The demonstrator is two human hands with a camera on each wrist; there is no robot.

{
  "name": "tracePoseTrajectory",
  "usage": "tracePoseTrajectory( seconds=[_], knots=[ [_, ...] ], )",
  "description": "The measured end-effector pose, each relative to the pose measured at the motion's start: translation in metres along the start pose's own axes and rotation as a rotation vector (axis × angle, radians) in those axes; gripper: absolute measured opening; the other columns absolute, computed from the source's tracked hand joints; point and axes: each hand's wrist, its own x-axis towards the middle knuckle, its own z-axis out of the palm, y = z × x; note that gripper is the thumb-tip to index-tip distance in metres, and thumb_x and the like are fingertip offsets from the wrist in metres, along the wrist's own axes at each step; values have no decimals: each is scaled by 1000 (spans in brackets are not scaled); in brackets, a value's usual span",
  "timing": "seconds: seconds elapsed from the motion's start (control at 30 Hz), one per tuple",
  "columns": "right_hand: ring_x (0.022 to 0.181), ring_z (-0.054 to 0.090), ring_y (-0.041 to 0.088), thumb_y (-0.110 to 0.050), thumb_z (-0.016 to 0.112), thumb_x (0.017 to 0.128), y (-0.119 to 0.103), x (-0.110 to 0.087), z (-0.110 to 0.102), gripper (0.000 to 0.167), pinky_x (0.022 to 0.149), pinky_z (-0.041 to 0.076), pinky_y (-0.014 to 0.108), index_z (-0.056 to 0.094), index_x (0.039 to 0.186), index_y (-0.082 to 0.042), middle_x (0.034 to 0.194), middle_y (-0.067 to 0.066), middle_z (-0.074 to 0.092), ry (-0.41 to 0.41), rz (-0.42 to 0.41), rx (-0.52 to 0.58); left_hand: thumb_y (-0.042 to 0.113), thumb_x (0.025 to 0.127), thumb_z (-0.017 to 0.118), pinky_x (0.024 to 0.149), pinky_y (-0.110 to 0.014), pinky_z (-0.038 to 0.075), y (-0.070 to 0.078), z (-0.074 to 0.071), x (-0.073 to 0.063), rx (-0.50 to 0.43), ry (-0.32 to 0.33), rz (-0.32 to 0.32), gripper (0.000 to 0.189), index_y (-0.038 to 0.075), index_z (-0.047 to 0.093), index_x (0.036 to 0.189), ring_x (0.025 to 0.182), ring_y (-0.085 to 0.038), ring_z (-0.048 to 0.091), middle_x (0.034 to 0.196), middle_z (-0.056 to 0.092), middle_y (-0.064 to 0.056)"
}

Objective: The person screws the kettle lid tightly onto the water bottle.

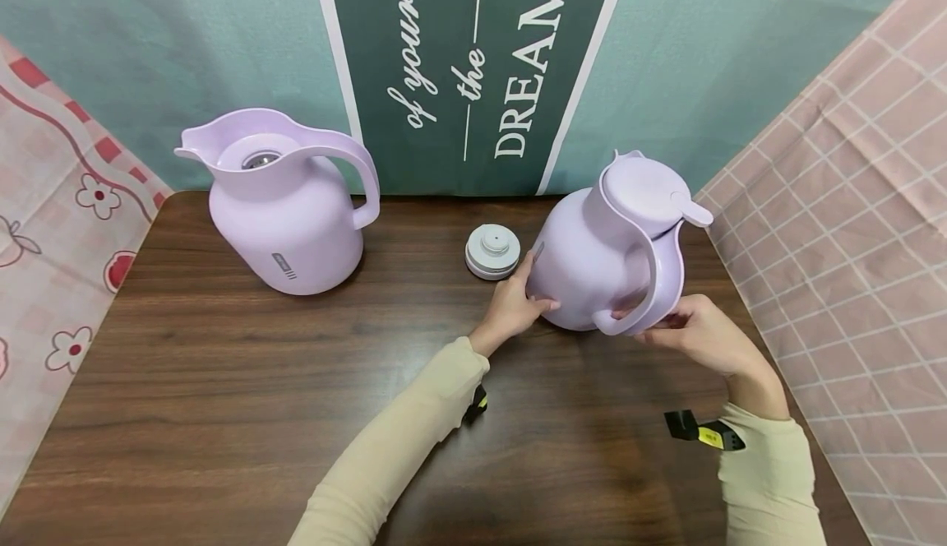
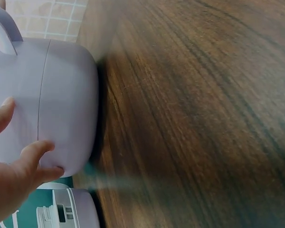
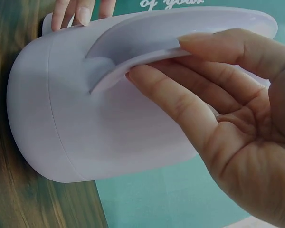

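Observation:
A lilac thermos jug with its lid on stands upright at the right of the table. In the head view my left hand rests its fingers and thumb against the lower left of the jug's body. My right hand pinches the jug's handle between thumb and fingers, as the right wrist view shows. Next to the left fingers lies a round white stopper, also seen at the bottom of the left wrist view as a pale disc-like part.
A second lilac thermos jug, its mouth uncovered, stands at the left of the brown wooden table. Behind is a green cloth backdrop with lettering. Patterned cloth borders the left side, pink checked cloth the right.

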Motion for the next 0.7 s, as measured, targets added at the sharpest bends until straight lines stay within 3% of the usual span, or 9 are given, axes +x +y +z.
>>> tracePoseTrajectory(
  seconds=[0.23, 0.47, 0.7],
  knots=[
    [61, 59, 5, 5, 70, 73, 0, -3, 0, 8, 55, 46, 19, 68, 79, 1, 68, 0, 66, 80, 17, -97, 22, 80, 71, 81, -26, 43, 1, 1, 5, -16, -23, -15, 84, 9, 19, 145, 80, -15, 56, 131, 47, -15],
    [61, 56, 2, 2, 71, 73, -6, -3, 5, 9, 54, 45, 18, 67, 81, 2, 68, 0, 65, 95, 39, -186, 22, 79, 72, 87, -27, 44, 1, 3, 6, -27, -4, -41, 84, 12, 22, 145, 105, -17, 56, 142, 35, -9],
    [62, 55, 3, -12, 77, 72, -14, -3, 10, 17, 55, 44, 21, 68, 84, -5, 70, -1, 65, 131, 77, -279, 19, 77, 73, 84, -26, 45, 3, 5, 5, -40, 7, -39, 85, 10, 23, 145, 103, -16, 57, 143, 33, -9]
  ],
)
